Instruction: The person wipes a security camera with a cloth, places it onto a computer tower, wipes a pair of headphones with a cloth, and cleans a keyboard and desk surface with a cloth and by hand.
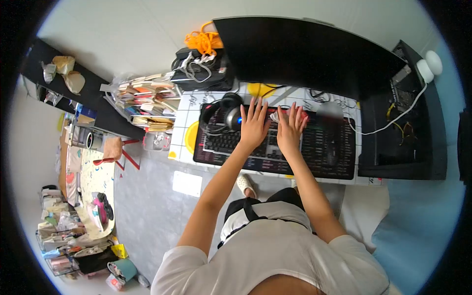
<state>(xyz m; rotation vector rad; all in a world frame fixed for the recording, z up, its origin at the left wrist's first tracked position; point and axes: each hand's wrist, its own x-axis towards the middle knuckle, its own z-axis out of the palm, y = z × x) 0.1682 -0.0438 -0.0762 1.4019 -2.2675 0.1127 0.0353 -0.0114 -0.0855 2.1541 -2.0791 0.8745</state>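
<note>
My left hand (254, 128) is held flat with fingers spread over the keyboard (221, 143), next to the black headphones (210, 118). A silver round part with a blue light lies just left of its fingers. Beside it, my right hand (289, 132) is also open, fingers apart and pointing at the monitor. A small white item (274, 116) shows between the hands, and something red (305, 119) lies partly hidden behind the right fingers. Whether either palm touches the keyboard, I cannot tell. Under everything spreads a black printed desk mat (314, 169), with a dark mouse (333, 155) on its right.
A wide dark monitor (305, 54) stands behind the mat. At right is a black computer case (408, 142) with a white cable (376, 132). Left of the desk stand stacked books (150, 96) and a black box with an orange cord (204, 40). A red-legged stool (129, 156) stands farther left.
</note>
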